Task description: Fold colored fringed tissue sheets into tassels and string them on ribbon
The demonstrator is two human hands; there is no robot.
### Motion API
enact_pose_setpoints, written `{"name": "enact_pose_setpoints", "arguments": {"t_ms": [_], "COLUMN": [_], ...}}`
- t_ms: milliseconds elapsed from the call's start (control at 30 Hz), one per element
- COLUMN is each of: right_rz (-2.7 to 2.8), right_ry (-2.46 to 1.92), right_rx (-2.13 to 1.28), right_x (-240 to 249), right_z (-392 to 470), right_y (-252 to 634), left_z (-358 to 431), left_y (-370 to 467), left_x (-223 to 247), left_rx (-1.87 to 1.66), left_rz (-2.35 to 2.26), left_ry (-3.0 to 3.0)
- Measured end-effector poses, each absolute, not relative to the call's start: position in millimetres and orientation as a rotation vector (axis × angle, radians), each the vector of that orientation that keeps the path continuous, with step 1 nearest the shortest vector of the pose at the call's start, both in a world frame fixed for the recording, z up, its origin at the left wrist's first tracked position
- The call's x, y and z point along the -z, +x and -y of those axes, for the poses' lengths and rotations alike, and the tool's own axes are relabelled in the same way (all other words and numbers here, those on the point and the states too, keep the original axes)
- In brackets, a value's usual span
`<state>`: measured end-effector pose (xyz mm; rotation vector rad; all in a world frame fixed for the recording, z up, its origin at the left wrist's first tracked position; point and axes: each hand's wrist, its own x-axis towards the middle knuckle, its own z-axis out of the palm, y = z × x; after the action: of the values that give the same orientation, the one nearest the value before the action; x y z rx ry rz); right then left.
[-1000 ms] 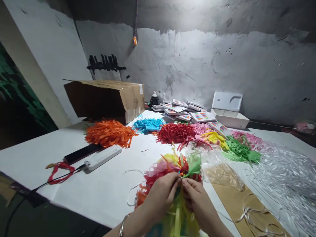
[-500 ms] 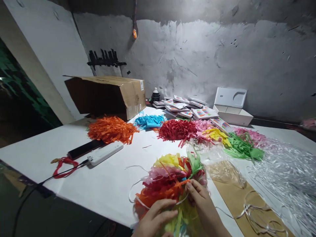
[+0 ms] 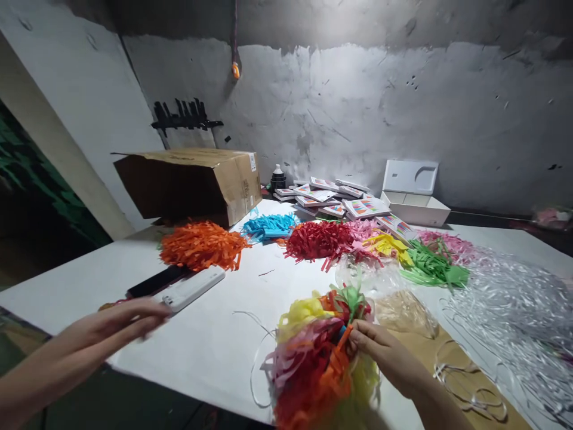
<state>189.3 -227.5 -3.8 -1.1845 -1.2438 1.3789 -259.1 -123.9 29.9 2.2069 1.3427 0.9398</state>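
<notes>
My right hand (image 3: 380, 349) pinches the twisted orange end of a paper tassel (image 3: 329, 382) at the near edge of the table. That tassel is part of a colourful bundle of fringed tassels (image 3: 302, 349) in yellow, pink, red, orange and green, with a thin white string (image 3: 253, 376) looping out to its left. Away to the left, my left hand (image 3: 128, 325) is in the air with fingers stretched out and nothing seen in them. Its fingertips are close to a white power bank (image 3: 194, 288); whether they touch it I cannot tell.
Fringed paper piles lie along the table: orange (image 3: 201, 245), blue (image 3: 268, 227), red (image 3: 320, 240) and green (image 3: 434, 264). Behind are a cardboard box (image 3: 244, 185), flat printed boxes (image 3: 364, 208) and a white box (image 3: 416, 209). Silvery strands (image 3: 519, 304) and brown card (image 3: 447, 382) are on the right.
My left hand has left the tassel bundle and swung left toward the power bank. The right hand keeps its pinch, and the bundle's orange fringe now hangs lower. The view has shifted slightly.
</notes>
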Motion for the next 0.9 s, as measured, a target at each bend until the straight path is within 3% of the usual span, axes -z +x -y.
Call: {"name": "enact_pose_setpoints", "arguments": {"t_ms": [133, 233, 300, 433, 667, 800, 900], "right_rz": [1.415, 1.438, 1.386, 1.260, 1.201, 1.439, 1.495], "right_ry": [-1.139, -1.162, -1.190, -1.221, -1.456, -1.962, -2.021], "right_rx": [-1.436, -1.423, -1.402, -1.416, -1.270, -0.726, -0.463], "right_x": [-28, -33, -29, -15, 14, 23, 18], "right_z": [210, 196, 191, 191, 218, 224, 210], "right_y": [172, 164, 168, 197, 311, 379, 354], "left_z": [90, 93, 91, 59, 8, 9, 20], "left_y": [-117, -22, 5, -10, -71, -84, -72], "left_x": [-80, -65, -46, -25, -32, -40, -42], "left_rx": [-0.686, -0.508, -0.366, -0.354, -0.379, -0.409, -0.426], "left_rz": [-0.578, -0.137, -0.226, -0.451, -0.498, -0.534, -0.542], "left_ry": [2.514, 2.595, 2.552, 2.413, 2.284, 2.324, 2.393]}}
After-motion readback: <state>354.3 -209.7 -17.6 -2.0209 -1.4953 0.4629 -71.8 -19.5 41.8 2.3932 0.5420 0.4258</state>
